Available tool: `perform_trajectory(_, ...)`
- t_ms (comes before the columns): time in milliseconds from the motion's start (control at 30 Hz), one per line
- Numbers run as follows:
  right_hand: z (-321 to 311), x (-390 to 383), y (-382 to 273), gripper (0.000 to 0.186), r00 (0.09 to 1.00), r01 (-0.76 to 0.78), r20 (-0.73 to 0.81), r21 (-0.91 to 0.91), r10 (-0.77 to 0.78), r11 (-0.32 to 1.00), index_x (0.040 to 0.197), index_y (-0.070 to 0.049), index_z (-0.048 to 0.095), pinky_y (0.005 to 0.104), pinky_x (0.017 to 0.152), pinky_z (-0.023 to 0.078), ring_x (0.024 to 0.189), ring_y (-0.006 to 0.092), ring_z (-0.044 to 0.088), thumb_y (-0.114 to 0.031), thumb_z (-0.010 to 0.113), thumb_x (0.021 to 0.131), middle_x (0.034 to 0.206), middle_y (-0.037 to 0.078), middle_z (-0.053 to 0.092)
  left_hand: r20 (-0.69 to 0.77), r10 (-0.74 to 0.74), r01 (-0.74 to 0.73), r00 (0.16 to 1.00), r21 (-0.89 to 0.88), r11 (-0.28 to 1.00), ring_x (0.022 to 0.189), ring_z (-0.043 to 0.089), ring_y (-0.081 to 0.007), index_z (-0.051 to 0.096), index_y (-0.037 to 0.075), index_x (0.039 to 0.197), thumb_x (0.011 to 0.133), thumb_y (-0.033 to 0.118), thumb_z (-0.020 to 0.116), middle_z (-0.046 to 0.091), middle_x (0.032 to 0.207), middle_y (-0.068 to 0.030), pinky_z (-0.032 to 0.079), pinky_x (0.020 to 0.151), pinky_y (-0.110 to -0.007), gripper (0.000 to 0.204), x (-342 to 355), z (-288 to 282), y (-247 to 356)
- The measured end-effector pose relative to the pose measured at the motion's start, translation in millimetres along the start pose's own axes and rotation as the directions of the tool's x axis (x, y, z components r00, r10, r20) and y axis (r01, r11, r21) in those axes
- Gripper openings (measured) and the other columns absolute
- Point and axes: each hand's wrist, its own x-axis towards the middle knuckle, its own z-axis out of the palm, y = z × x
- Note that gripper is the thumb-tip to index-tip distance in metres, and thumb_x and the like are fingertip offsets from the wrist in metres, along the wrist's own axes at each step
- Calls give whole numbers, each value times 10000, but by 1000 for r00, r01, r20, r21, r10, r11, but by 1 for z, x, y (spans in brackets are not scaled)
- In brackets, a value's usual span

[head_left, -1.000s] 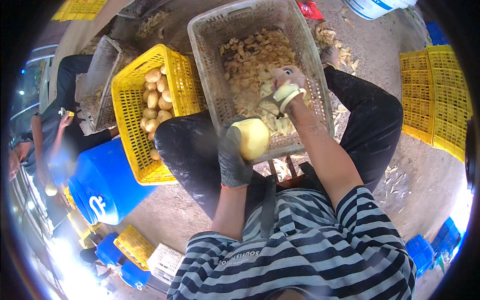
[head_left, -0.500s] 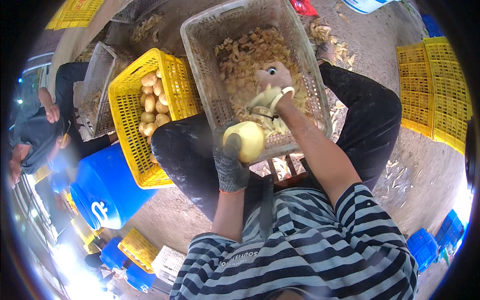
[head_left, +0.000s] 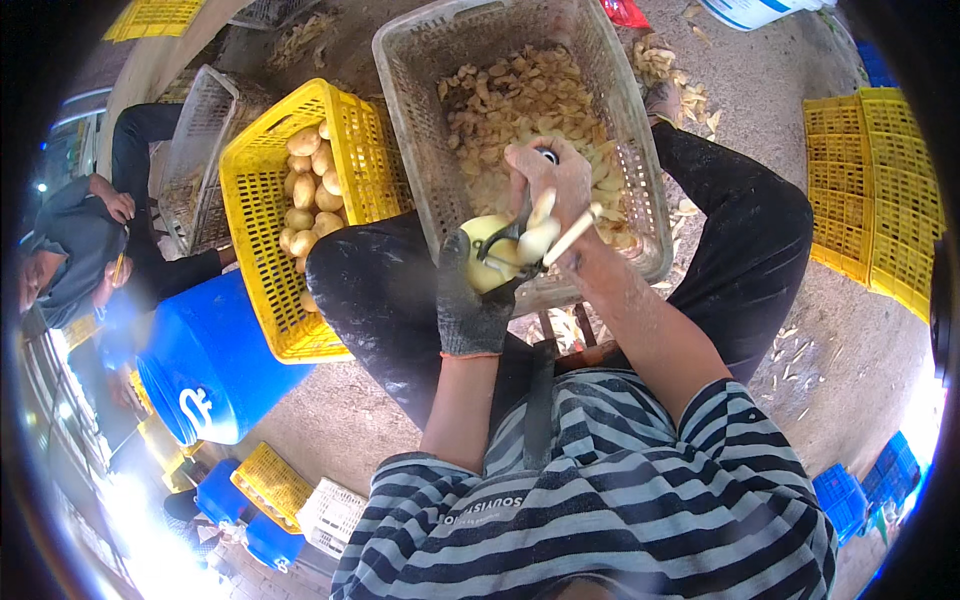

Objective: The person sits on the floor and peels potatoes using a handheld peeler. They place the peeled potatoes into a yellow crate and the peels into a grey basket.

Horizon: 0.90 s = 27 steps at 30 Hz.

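My left hand (head_left: 468, 312), in a dark grey knitted glove, is closed round a pale, mostly peeled potato (head_left: 485, 232). In my bare right hand (head_left: 560, 180) is a peeler (head_left: 518, 225), whose dark frame lies against the potato's right side. Thick pale peel strips (head_left: 540, 238) hang at the peeler's head, beside my right wrist. Both hands are above the near part of a dirty grey plastic crate (head_left: 395, 120). Inside the crate lies a broad heap of potato peels (head_left: 520, 100).
To the left, a yellow crate (head_left: 250, 210) holds several unpeeled potatoes (head_left: 305, 190), beside a blue barrel (head_left: 215, 360). Stacked yellow crates (head_left: 865, 190) stand at the right. Another person (head_left: 80, 240) sits far left. Loose peels (head_left: 790, 365) litter the floor.
My right hand has brought the peeler from over the heap to the potato. The potato has turned and risen slightly in my left hand, and the peel strips now hang beside it.
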Motion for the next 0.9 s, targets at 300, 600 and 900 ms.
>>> perform_trajectory(300,-48,96,33,224,936,81,-314,-256,-162,963,875,24,566,280,490,442,510,147,529,-98,671,719,685,70,585,-42,45,-39,998,119,992,884,636,-296,530,43,1129,848,449,547,620,1021,-148,552,726,-451,494,-21,15,-4)
perform_trajectory(600,-3,8,-22,126,996,-76,55,-13,77,997,794,-24,559,232,358,295,384,97,421,-117,643,780,548,22,504,83,146,-164,986,306,938,861,638,-284,550,57,1084,869,443,520,626,1007,-134,547,732,-435,443,-19,9,2)
perform_trajectory(900,-44,55,5,231,954,223,-195,-43,-227,974,868,21,491,277,377,428,433,140,502,-105,655,766,567,71,532,12,-94,95,995,-87,992,928,610,-293,559,45,1100,854,487,550,620,1018,-140,529,796,-440,506,-18,15,5)
